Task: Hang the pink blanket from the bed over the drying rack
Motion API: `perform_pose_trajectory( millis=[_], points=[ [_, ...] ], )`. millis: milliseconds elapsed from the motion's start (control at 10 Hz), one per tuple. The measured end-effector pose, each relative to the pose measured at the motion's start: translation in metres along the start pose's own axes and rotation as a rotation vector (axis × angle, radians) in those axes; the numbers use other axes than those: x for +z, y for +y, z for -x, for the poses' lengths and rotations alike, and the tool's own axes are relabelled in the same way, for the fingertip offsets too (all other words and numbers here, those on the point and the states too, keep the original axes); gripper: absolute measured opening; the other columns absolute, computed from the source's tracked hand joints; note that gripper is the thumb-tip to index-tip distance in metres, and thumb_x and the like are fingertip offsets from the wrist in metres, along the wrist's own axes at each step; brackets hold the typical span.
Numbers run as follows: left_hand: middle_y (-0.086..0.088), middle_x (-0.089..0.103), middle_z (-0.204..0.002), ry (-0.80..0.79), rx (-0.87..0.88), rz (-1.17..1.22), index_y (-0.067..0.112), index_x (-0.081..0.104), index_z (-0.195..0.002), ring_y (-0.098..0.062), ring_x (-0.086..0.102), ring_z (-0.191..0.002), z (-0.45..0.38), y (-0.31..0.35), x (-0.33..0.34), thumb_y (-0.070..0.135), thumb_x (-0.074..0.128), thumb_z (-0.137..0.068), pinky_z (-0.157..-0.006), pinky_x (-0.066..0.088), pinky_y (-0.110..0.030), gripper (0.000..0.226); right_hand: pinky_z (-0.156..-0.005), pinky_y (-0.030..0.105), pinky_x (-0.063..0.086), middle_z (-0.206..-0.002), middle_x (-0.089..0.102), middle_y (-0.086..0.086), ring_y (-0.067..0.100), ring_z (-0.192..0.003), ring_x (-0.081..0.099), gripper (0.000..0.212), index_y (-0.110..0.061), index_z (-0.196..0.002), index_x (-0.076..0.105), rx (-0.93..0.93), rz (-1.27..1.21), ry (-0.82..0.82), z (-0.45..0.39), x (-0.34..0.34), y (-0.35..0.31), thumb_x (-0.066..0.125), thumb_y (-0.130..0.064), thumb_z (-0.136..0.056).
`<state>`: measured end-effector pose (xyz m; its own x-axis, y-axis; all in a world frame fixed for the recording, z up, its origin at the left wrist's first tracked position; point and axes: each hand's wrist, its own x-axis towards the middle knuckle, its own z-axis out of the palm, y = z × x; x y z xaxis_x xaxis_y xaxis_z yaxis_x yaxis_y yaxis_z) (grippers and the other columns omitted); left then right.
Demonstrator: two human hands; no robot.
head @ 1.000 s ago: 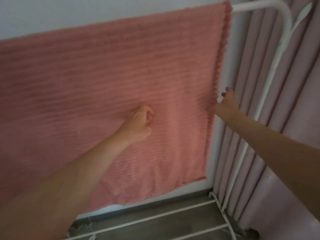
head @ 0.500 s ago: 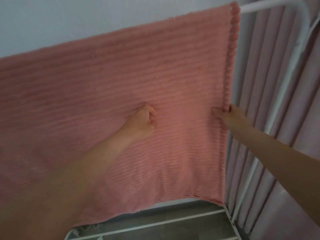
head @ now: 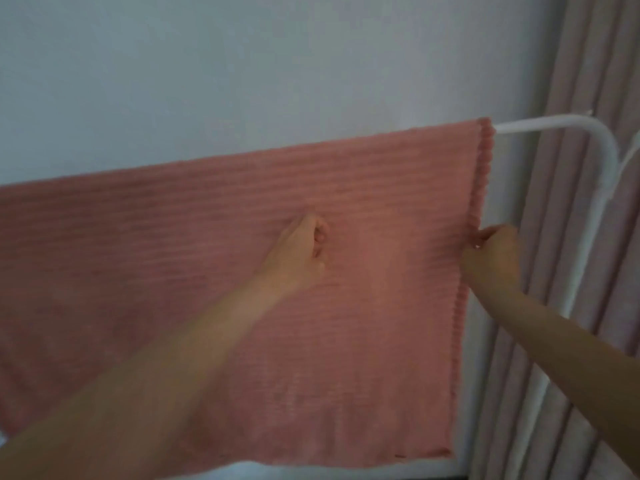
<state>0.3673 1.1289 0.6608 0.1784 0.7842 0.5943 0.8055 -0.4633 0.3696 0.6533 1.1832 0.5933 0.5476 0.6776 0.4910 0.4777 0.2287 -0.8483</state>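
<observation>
Over one drying rack (head: pixel 604 152) hangs one pink blanket (head: pixel 173 254) — two hands gripping.

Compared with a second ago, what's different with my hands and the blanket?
The right hand closed from open beside the pink ribbed blanket's right edge to pinching it. The left hand stayed fisted in the cloth mid-panel, and the blanket stayed draped over the white metal drying rack.

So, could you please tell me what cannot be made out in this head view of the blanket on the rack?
- Top rail of the drying rack: covered by the pink blanket, except at the right end.
- Blanket's left part: cut off by the frame edge.
- Left hand: fingertips curled under, blurred; its grip is unclear.
- Right hand: pinches the blanket's right edge; fingertips hidden.
- Rack's base: out of frame.
</observation>
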Motion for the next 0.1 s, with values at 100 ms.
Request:
perform_pose_trajectory(
  millis=[100],
  points=[
    [-0.011, 0.059, -0.105, 0.099, 0.033, -0.040, 0.007, 0.057, -0.107, -0.022, 0.057, -0.090, -0.0012, -0.0063, -0.0261, 0.001, 0.059, -0.077, -0.084, 0.048, -0.032, 0.030, -0.077, 0.040, 0.036, -0.094, 0.052, 0.018, 0.026, -0.087, 0.046, 0.023, -0.001, -0.097, 0.051, -0.326, -0.004, -0.034, 0.0306, 0.0091, -0.0521, 0.053, 0.007, -0.076]
  ],
)
